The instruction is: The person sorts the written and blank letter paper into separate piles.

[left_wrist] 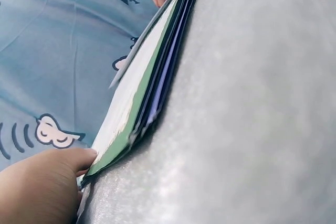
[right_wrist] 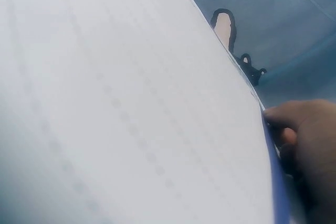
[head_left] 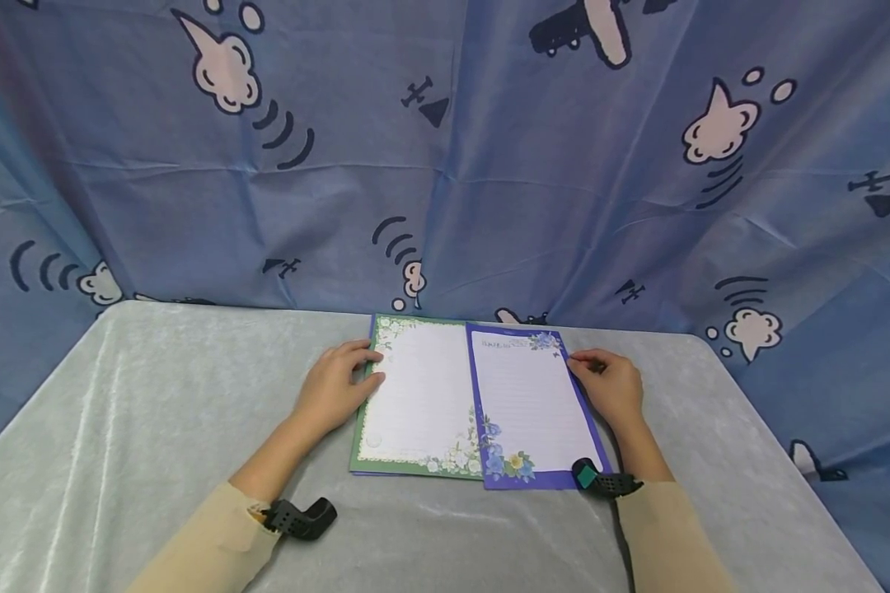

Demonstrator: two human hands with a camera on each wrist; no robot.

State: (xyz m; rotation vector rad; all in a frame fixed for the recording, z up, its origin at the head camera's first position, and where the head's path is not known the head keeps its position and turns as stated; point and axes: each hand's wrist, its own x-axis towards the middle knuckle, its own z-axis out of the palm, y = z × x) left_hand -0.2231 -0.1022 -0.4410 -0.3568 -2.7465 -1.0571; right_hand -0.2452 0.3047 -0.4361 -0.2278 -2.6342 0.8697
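Two flower-decorated sheets of lined letter paper lie side by side on the table in the head view. A green-bordered sheet (head_left: 419, 395) tops a thin stack on the left, whose layered edges (left_wrist: 164, 77) show in the left wrist view. The purple-bordered sheet (head_left: 534, 403) overlaps its right side and fills much of the right wrist view. My left hand (head_left: 335, 385) holds the stack's left edge, thumb on top of the green border. My right hand (head_left: 611, 385) pinches the purple sheet's right edge near its upper corner, thumb and index finger (right_wrist: 281, 113) at the border.
A pale grey cloth covers the table (head_left: 156, 412). Behind it hangs a blue curtain (head_left: 341, 165) with cloud and plane prints. Black wrist devices (head_left: 300, 519) sit on both wrists, and a dark cable (head_left: 621, 527) runs along the right forearm.
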